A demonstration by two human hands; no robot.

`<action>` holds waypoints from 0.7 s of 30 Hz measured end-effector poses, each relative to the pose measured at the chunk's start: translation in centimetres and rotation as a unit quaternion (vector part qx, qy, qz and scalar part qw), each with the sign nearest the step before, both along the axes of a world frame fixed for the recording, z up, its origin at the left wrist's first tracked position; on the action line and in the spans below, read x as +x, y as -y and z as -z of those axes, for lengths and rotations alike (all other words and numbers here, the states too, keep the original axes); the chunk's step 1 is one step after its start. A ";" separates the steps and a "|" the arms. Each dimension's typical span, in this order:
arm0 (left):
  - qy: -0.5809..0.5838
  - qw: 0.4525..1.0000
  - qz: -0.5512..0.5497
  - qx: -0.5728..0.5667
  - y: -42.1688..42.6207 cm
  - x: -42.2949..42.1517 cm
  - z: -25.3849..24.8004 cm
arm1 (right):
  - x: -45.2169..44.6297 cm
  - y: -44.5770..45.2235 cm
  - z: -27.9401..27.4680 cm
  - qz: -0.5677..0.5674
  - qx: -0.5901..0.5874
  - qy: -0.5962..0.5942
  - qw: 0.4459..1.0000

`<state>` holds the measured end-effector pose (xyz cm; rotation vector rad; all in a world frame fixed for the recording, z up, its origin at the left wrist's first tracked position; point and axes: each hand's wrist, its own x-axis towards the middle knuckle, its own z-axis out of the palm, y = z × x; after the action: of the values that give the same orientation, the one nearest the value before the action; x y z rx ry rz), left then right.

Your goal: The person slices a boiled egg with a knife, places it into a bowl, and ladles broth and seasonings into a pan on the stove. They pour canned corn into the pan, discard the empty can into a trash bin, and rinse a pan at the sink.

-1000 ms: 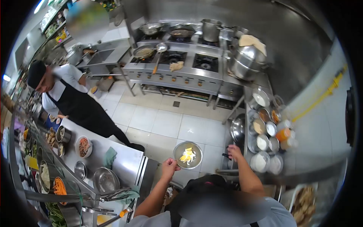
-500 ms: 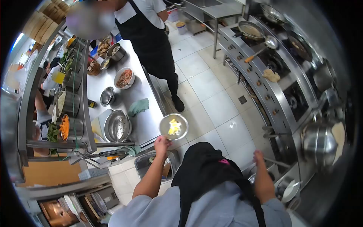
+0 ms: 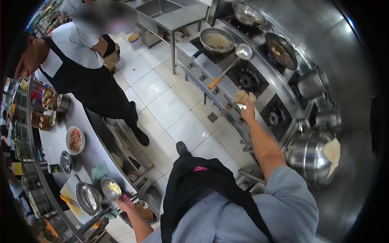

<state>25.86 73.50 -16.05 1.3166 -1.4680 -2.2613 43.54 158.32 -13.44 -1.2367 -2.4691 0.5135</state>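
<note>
Head view: left hand (image 3: 127, 204) grips round metal bowl (image 3: 105, 189), right hand (image 3: 249, 112) clutches rumpled cloth (image 3: 243, 96).

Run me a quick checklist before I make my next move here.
1. Left hand on the small metal bowl's rim: ok.
2. Yellow pieces inside that bowl: ok.
3. Bowl supported by the counter: cannot tell.
4. Right hand at the tan cloth: ok; firm grip, cannot tell.
5. Ladle apart from right hand: ok.
6. Flame under the frying pan: cannot tell.
</note>
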 end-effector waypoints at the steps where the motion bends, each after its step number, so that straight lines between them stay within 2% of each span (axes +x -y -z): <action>1: -0.012 1.000 0.010 -0.004 0.3 -0.7 0.8 | 0.1 -1.4 1.8 -0.002 0.039 -0.024 0.999; 2: -0.026 0.999 0.001 -0.020 1.0 0.1 1.7 | -0.2 -2.7 2.6 -0.033 0.089 -0.014 0.995; 3: -0.055 0.998 -0.018 0.027 0.4 0.2 1.4 | -1.1 -4.3 4.2 -0.030 0.134 0.007 0.990; 4: -0.077 0.993 -0.004 0.093 0.4 0.8 1.0 | 0.0 -5.0 5.4 -0.054 0.099 0.064 0.992; 5: 0.028 0.987 -0.117 0.104 -0.2 1.9 -0.9 | 0.2 -6.6 7.1 -0.073 0.077 0.082 0.991; 7: 0.022 0.997 -0.067 0.040 -4.9 3.0 -5.2 | -0.8 -9.8 10.1 -0.110 0.031 0.117 0.987; 8: 0.040 0.997 -0.070 0.021 -6.0 3.9 -5.7 | -0.6 -9.8 10.7 -0.029 0.069 0.134 0.988; 10: 0.074 0.995 -0.063 -0.019 -8.2 6.2 -6.5 | -0.6 -10.8 10.4 -0.010 0.028 0.106 0.994; 12: 0.095 0.993 -0.067 -0.009 -8.8 8.3 -5.6 | -1.1 -11.5 8.4 0.020 -0.106 0.107 0.988; 14: 0.097 0.992 -0.081 -0.008 -10.2 9.3 -5.7 | -2.4 -11.9 6.2 0.005 -0.068 0.200 0.977; 16: 0.085 0.991 -0.099 -0.004 -11.0 8.5 -5.7 | -0.6 -15.9 10.1 -0.096 0.136 0.273 0.947; 18: 0.079 0.989 -0.119 -0.032 -11.5 6.6 -6.3 | -2.7 -14.6 6.9 -0.032 0.093 0.321 0.942; 20: 0.064 0.987 -0.147 -0.023 -11.3 4.2 -7.4 | -9.1 -6.3 -3.2 0.052 0.064 0.329 0.941; 21: 0.085 0.983 -0.161 -0.026 -11.0 2.9 -7.8 | -11.3 -5.4 -3.9 -0.008 0.038 0.341 0.939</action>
<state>28.77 84.46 -8.27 1.6310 -1.2418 -1.9371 32.23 163.72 -9.54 -1.5596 -3.0116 -0.0349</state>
